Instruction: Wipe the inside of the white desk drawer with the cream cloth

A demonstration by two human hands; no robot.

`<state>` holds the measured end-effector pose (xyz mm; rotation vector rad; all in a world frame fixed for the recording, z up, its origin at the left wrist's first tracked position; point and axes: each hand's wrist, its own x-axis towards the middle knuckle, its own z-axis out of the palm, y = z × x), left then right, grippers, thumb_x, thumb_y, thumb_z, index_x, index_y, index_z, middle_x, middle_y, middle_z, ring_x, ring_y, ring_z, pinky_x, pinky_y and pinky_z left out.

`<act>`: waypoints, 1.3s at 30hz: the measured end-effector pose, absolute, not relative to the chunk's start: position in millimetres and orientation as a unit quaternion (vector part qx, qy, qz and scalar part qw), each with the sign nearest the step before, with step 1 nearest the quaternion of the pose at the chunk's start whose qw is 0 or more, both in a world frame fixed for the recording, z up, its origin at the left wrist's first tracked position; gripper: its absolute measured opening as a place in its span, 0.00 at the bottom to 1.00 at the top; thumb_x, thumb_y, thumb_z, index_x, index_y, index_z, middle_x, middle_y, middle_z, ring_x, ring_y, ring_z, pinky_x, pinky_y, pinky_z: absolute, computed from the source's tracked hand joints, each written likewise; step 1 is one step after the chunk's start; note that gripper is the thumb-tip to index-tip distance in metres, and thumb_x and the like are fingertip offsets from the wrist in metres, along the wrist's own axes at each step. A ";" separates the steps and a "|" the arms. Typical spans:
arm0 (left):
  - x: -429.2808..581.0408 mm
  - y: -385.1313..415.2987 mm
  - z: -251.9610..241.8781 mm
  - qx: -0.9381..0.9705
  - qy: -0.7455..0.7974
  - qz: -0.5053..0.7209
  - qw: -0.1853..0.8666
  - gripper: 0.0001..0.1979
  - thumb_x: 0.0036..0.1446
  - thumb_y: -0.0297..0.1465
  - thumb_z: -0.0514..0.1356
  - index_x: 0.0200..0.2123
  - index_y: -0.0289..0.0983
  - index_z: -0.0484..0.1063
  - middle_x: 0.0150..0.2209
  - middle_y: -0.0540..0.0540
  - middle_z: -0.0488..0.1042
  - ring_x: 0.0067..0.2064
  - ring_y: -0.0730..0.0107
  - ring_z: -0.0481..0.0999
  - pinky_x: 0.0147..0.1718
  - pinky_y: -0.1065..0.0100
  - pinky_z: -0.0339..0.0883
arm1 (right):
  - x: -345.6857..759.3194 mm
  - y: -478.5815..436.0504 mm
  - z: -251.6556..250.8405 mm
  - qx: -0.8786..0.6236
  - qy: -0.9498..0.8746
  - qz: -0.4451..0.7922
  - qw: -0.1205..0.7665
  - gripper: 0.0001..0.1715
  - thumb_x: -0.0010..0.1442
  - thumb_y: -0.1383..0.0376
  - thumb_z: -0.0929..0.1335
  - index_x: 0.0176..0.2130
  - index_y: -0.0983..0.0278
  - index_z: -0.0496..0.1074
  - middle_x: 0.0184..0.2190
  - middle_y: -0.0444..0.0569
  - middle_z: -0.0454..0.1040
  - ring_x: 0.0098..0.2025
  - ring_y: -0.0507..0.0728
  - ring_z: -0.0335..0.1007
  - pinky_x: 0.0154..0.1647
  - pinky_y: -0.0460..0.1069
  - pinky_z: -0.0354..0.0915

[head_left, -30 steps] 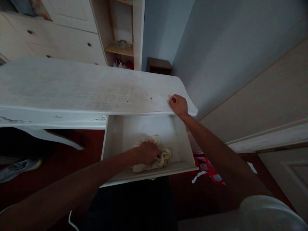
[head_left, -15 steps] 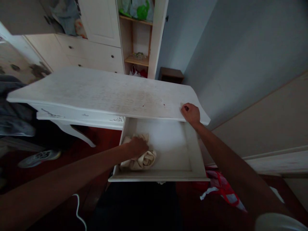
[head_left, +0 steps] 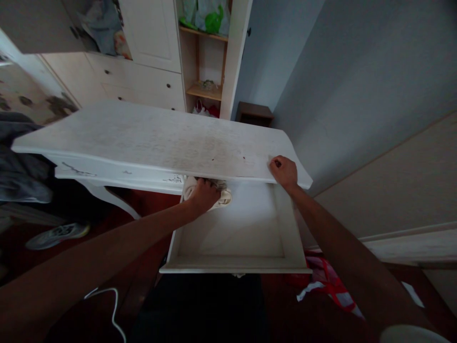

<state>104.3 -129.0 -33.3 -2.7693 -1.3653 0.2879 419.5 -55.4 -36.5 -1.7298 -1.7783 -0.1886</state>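
My left hand point(head_left: 205, 194) grips a bunched cream cloth point(head_left: 224, 198) at the back left of the pulled-out drawer point(head_left: 232, 262). Part of the cloth lies beneath my fingers and near the underside of the tabletop. My right hand point(head_left: 284, 170) rests closed on the front right edge of the white desk point(head_left: 143, 128); its fingers are curled and nothing shows in them. Brown smudges and small dark specks mark the desk's top.
Behind the desk stands a white cabinet point(head_left: 150, 33) with open shelves holding plastic bags point(head_left: 210, 16). A grey wall point(head_left: 357, 95) runs along the right. On the floor lie a red-and-white bag point(head_left: 332, 281), a shoe point(head_left: 59, 236) and a white cable point(head_left: 116, 305).
My left hand has moved the cloth from the drawer's front left to its back left, against the desk. My right hand stays in place on the desk edge.
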 end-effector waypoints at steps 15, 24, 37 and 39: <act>200.7 -144.4 -62.8 -0.751 -0.538 -0.164 -0.347 0.20 0.59 0.21 0.56 0.53 0.35 0.74 0.55 0.39 0.79 0.57 0.60 0.78 0.57 0.64 0.70 | 449.5 -39.7 -27.8 -0.604 -0.640 0.253 0.403 0.12 0.49 0.57 0.75 0.31 0.63 0.80 0.27 0.44 0.76 0.29 0.53 0.67 0.34 0.49 0.63; 293.2 -173.3 -42.4 -0.785 -0.491 -0.237 -0.293 0.23 0.63 0.21 0.53 0.60 0.35 0.67 0.54 0.35 0.77 0.54 0.56 0.78 0.54 0.60 0.72 | 462.8 -30.2 -29.0 -0.538 -0.501 0.392 0.553 0.19 0.39 0.57 0.82 0.29 0.63 0.79 0.23 0.44 0.76 0.26 0.49 0.66 0.29 0.46 0.65; 273.0 -242.3 -19.2 -0.985 -0.166 -0.039 -0.015 0.17 0.70 0.31 0.51 0.47 0.37 0.81 0.54 0.35 0.75 0.54 0.53 0.73 0.45 0.56 0.66 | 479.5 -31.4 -15.4 -0.505 -0.455 0.521 0.516 0.11 0.49 0.67 0.81 0.33 0.66 0.80 0.28 0.48 0.80 0.30 0.50 0.74 0.36 0.46 0.74; 271.3 -254.4 -20.9 -0.991 -0.131 -0.021 -0.014 0.17 0.70 0.31 0.52 0.44 0.39 0.82 0.53 0.37 0.76 0.53 0.55 0.74 0.42 0.57 0.66 | 479.2 -31.1 -15.8 -0.511 -0.449 0.521 0.516 0.09 0.51 0.68 0.81 0.32 0.66 0.80 0.27 0.48 0.80 0.29 0.50 0.74 0.35 0.45 0.74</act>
